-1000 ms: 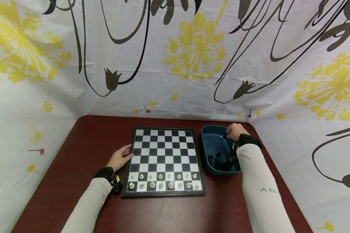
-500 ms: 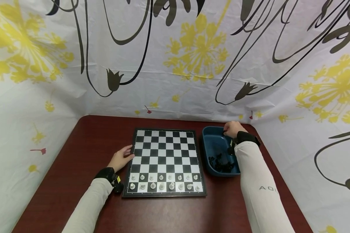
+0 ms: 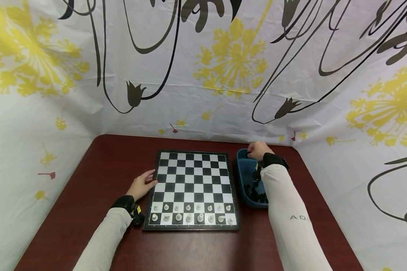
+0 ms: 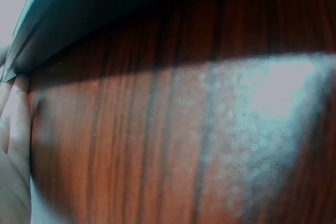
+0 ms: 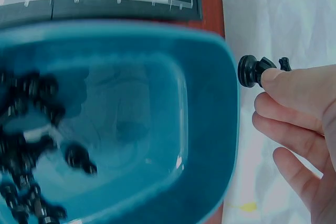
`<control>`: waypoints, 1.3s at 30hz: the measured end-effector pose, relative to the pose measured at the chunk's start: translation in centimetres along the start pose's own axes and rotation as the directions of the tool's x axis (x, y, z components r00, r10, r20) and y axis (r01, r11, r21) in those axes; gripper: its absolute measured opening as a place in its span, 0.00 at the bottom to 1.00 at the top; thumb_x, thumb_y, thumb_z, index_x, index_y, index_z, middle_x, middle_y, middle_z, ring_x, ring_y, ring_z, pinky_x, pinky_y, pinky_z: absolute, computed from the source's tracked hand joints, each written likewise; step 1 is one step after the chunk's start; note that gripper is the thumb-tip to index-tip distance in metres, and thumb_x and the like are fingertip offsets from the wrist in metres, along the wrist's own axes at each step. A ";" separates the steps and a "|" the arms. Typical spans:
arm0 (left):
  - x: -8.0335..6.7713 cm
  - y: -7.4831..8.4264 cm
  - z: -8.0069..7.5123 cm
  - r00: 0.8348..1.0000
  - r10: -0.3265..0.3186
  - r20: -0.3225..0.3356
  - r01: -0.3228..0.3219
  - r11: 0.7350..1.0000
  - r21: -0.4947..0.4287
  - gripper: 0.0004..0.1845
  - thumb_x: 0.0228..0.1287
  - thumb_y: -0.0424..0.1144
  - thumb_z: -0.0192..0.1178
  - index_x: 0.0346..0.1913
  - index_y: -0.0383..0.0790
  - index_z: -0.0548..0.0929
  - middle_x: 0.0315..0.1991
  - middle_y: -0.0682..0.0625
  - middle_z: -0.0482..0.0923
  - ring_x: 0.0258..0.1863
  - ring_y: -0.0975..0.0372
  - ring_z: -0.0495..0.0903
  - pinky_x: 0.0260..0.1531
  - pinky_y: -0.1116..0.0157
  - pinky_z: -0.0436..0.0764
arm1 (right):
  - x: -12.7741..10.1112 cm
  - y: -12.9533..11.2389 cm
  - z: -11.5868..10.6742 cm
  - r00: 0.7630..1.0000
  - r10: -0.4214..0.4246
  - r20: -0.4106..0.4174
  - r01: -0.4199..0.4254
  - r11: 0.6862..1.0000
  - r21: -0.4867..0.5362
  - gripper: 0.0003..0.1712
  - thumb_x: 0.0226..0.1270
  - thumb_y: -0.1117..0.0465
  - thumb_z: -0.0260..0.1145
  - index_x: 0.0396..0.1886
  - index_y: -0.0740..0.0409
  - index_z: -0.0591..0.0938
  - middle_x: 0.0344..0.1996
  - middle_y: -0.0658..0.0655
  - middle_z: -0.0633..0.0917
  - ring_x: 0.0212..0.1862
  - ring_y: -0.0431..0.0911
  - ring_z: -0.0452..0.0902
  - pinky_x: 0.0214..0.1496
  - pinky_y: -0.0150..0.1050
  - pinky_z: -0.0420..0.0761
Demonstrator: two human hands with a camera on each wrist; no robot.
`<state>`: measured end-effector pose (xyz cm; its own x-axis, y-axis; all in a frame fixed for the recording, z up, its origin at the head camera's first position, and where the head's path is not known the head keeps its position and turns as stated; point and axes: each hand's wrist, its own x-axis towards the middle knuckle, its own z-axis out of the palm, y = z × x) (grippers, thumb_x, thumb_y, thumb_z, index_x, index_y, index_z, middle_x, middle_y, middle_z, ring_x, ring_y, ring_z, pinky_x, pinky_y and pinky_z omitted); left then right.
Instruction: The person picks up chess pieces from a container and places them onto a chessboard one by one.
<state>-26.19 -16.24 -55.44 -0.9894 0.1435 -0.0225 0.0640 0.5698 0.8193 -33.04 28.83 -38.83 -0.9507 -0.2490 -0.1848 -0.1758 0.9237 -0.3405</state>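
Note:
My right hand [image 3: 259, 150] is over the far end of the blue tub [image 3: 240, 180]. In the right wrist view its thumb and a finger pinch a black chess piece [image 5: 248, 71], round base pointing to the tub; fingers partly hide its shape. My left hand [image 3: 142, 185] touches the left edge of the chessboard [image 3: 190, 179], with fingers fairly straight. Only part of that hand [image 4: 13, 135] shows in the left wrist view, against the board's side. White chess pieces [image 3: 200, 218] stand in two rows on the board's near side.
Several black chess pieces [image 5: 23, 150] lie heaped at the tub's near end. Tub and board stand side by side on a dark red-brown wooden table [image 3: 190, 248]. A white patterned cloth [image 3: 176, 67] hangs around the table's back and sides.
My right hand has moved left along the tub's far end, toward the board, with the black chess piece. The left hand has stayed at the board's edge; the head view has shifted slightly.

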 end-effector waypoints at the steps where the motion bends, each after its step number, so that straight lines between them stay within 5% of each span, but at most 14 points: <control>1: 0.0 -0.1 0.0 1.000 -0.002 -0.002 0.002 1.000 0.000 0.30 0.61 0.42 0.59 0.65 0.37 0.64 0.56 0.33 0.70 0.54 0.47 0.73 0.54 0.52 0.71 | 0.3 -0.2 0.2 1.000 -0.007 -0.001 0.007 1.000 0.005 0.09 0.59 0.66 0.61 0.37 0.67 0.81 0.34 0.62 0.82 0.31 0.48 0.74 0.34 0.41 0.75; 12: -0.1 -0.9 -0.1 1.000 -0.012 -0.017 0.012 1.000 -0.003 0.31 0.60 0.43 0.59 0.65 0.38 0.64 0.56 0.34 0.70 0.53 0.47 0.74 0.54 0.52 0.71 | 2.6 -3.0 2.1 1.000 -0.024 0.000 0.024 1.000 -0.001 0.06 0.57 0.68 0.63 0.33 0.65 0.83 0.28 0.59 0.82 0.25 0.45 0.70 0.26 0.33 0.69; 21: -0.2 -0.5 -0.2 1.000 -0.023 -0.016 0.023 1.000 -0.010 0.31 0.61 0.42 0.59 0.65 0.38 0.64 0.57 0.34 0.70 0.54 0.47 0.73 0.54 0.52 0.71 | 3.6 -5.1 2.8 0.999 -0.043 0.008 0.043 0.999 -0.005 0.06 0.57 0.69 0.62 0.33 0.65 0.83 0.30 0.60 0.83 0.30 0.48 0.75 0.32 0.37 0.74; 39: -0.2 -0.2 0.0 1.000 -0.025 -0.017 0.024 0.999 -0.029 0.30 0.60 0.42 0.59 0.65 0.40 0.65 0.57 0.35 0.70 0.54 0.48 0.73 0.54 0.52 0.71 | 6.1 -5.7 4.8 0.996 -0.085 -0.001 0.085 0.996 -0.022 0.06 0.55 0.69 0.64 0.33 0.64 0.84 0.29 0.59 0.83 0.28 0.46 0.74 0.32 0.36 0.74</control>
<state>-26.03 -16.43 -55.62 -0.9927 0.1156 -0.0332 0.0361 0.5497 0.8346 -36.65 20.65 -42.43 -0.9326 -0.3264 -0.1541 -0.2616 0.9054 -0.3345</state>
